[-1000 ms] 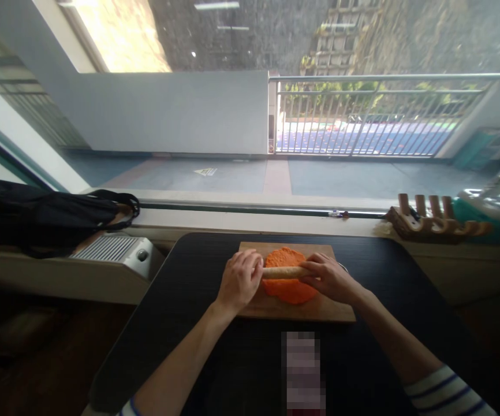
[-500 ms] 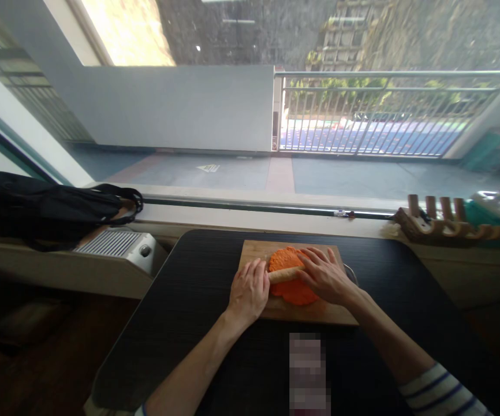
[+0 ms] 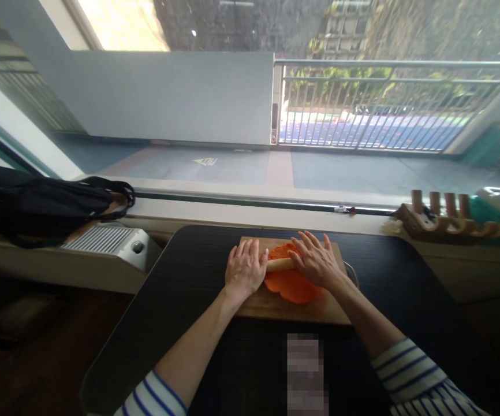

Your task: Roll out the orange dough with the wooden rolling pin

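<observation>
A flat round of orange dough (image 3: 292, 283) lies on a wooden cutting board (image 3: 288, 309) on the black table (image 3: 181, 289). Across the far part of the dough rests a pale wooden rolling pin (image 3: 279, 264). My left hand (image 3: 245, 268) lies flat on the pin's left end, fingers stretched forward. My right hand (image 3: 316, 260) lies flat on its right end, fingers spread toward the window. Both palms press down on the pin and hide its ends.
A white heater (image 3: 111, 242) and a black bag (image 3: 37, 205) sit at the left by the sill. A wooden rack (image 3: 443, 222) stands on the sill at the right. A blurred patch (image 3: 304, 370) covers something near the table's front edge.
The pin has rolled away from me over the dough. Both hands went from curled around it to lying flat with fingers extended.
</observation>
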Action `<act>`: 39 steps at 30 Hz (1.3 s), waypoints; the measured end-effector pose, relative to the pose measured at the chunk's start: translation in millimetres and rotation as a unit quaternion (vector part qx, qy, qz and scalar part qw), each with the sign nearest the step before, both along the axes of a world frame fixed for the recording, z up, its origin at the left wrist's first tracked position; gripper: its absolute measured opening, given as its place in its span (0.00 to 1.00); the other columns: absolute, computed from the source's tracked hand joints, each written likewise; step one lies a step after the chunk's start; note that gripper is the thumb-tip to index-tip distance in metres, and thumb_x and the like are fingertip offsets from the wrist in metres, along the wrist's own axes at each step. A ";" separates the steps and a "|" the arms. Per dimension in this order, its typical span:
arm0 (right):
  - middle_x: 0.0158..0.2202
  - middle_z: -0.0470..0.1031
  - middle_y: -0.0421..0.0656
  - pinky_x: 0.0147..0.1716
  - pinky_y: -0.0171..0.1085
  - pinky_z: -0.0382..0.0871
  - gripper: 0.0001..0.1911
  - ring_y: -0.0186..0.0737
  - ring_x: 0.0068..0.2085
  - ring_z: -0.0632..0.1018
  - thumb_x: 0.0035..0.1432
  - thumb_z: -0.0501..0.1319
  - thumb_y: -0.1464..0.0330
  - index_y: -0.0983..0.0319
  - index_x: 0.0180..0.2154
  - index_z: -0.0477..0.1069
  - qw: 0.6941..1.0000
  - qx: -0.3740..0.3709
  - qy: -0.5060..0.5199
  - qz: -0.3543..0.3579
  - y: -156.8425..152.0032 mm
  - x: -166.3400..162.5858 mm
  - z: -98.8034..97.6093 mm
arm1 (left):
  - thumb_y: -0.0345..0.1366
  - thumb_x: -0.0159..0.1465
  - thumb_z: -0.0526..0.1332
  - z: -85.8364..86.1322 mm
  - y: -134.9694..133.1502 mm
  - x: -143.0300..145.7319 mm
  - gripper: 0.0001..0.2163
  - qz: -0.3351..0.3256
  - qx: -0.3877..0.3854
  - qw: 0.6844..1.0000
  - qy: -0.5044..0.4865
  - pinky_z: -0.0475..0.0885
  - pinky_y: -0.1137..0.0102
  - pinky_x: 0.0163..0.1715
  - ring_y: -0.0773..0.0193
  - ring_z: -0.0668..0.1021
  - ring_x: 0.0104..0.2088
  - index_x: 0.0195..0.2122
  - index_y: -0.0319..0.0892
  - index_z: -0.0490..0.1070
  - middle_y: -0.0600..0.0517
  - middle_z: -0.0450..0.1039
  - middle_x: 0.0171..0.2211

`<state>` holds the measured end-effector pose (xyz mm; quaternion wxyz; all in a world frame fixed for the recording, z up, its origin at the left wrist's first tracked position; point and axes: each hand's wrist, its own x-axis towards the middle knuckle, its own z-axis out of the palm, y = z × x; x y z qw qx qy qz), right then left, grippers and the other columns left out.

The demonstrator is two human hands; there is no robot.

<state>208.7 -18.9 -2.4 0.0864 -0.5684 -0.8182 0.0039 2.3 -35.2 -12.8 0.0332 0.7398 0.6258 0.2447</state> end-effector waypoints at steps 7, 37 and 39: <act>0.64 0.56 0.52 0.59 0.64 0.42 0.26 0.51 0.65 0.54 0.67 0.41 0.57 0.59 0.60 0.58 0.999 -0.022 -0.010 -0.028 15.7 -6.5 2.5 | 0.44 0.68 0.45 6.7 22.1 -2.1 0.22 0.009 -0.019 0.997 0.069 0.59 0.59 0.55 0.52 0.68 0.56 0.56 0.38 0.64 0.41 0.70 0.53; 0.66 0.50 0.46 0.63 0.56 0.39 0.28 0.45 0.67 0.48 0.67 0.40 0.59 0.64 0.64 0.51 1.000 0.014 -0.006 -0.001 -50.8 0.5 -9.0 | 0.45 0.69 0.42 -0.3 -33.4 -5.5 0.27 -0.064 0.022 0.985 0.156 0.56 0.56 0.61 0.51 0.61 0.62 0.58 0.29 0.62 0.38 0.59 0.61; 0.66 0.51 0.46 0.64 0.54 0.38 0.28 0.44 0.67 0.49 0.67 0.41 0.59 0.65 0.64 0.51 1.000 0.015 -0.001 0.003 -58.2 2.4 -10.6 | 0.44 0.69 0.41 -1.2 -40.9 -6.0 0.26 -0.069 0.027 0.985 0.159 0.57 0.56 0.60 0.52 0.62 0.62 0.58 0.30 0.63 0.39 0.60 0.61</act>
